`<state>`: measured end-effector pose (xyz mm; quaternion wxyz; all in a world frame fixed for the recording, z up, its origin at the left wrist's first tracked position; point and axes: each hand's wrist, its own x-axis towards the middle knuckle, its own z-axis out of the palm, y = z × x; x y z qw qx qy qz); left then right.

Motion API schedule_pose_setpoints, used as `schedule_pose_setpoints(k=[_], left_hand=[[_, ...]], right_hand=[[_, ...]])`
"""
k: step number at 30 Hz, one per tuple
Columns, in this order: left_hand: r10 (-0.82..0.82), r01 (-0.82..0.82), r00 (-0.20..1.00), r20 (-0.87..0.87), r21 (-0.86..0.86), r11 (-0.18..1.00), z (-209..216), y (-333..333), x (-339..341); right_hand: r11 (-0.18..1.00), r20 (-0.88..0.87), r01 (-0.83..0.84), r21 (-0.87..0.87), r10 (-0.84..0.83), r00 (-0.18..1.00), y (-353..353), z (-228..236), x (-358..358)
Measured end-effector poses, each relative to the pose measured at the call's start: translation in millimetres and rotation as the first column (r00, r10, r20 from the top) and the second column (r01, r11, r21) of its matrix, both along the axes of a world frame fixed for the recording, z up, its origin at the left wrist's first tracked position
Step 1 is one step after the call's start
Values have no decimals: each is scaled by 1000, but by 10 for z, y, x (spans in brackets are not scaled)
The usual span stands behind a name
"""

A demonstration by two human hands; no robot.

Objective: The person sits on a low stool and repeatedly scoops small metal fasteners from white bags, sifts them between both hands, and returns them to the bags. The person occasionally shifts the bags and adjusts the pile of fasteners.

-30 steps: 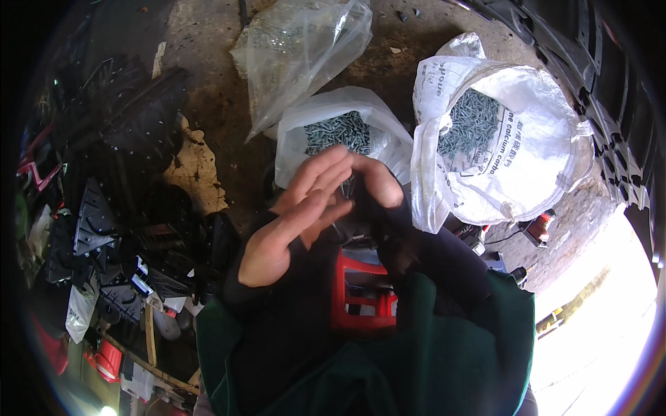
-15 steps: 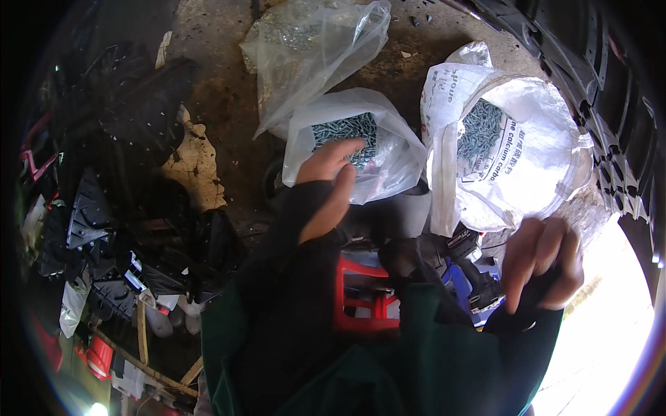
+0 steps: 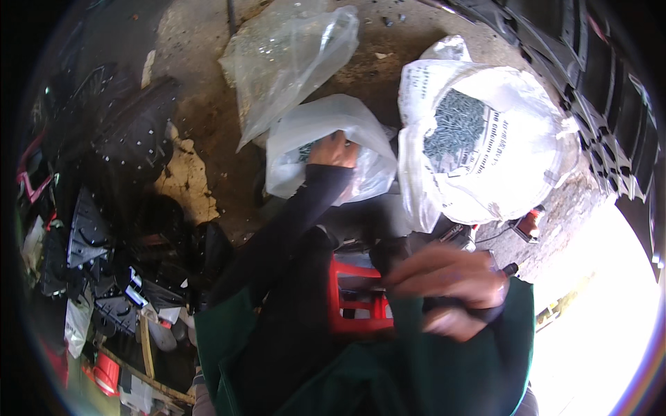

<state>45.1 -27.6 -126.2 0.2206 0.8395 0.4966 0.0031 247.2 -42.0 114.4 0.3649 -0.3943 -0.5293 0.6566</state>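
My left hand (image 3: 334, 150) reaches down into the mouth of a translucent plastic bag (image 3: 290, 175). Teal-grey screws (image 3: 304, 152) show beside it there, and the bag and the hand itself hide my fingertips. Over my lap, to the right of a red plastic stool (image 3: 345, 322), my right hand (image 3: 451, 281) is smeared by motion. Whether its fingers hold anything does not show. Right of the plastic bag, a white woven sack (image 3: 524, 163) stands with its top spread wide, and more of the same screws (image 3: 454, 123) lie inside.
Behind the bag lies another clear plastic bag (image 3: 291, 59). Black plastic parts (image 3: 89, 232) are heaped on the left, with a red container (image 3: 105, 374) below them. Black slatted parts (image 3: 590, 104) line the right side. A red and black tool part (image 3: 531, 223) rests by the sack.
My left hand has gone from above the screws down into the plastic bag. My right hand has swung leftward from beneath the sack to over my lap. The view has shifted slightly.
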Motion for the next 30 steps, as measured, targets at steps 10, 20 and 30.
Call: schedule_pose_setpoints(k=[10, 20, 30], left_hand=[[686, -471, 728, -14, -736, 486, 548, 213, -386], [993, 298, -61, -101, -951, -79, 1124, 311, -483], [996, 386, -15, -90, -919, -77, 1289, 259, -517]], right_hand=[[830, 416, 358, -427, -171, 893, -191, -1288, -742], [429, -70, 254, -867, -610, 789, 242, -1651, -939], [533, -369, -53, -844, -507, 779, 407, -1645, -846]])
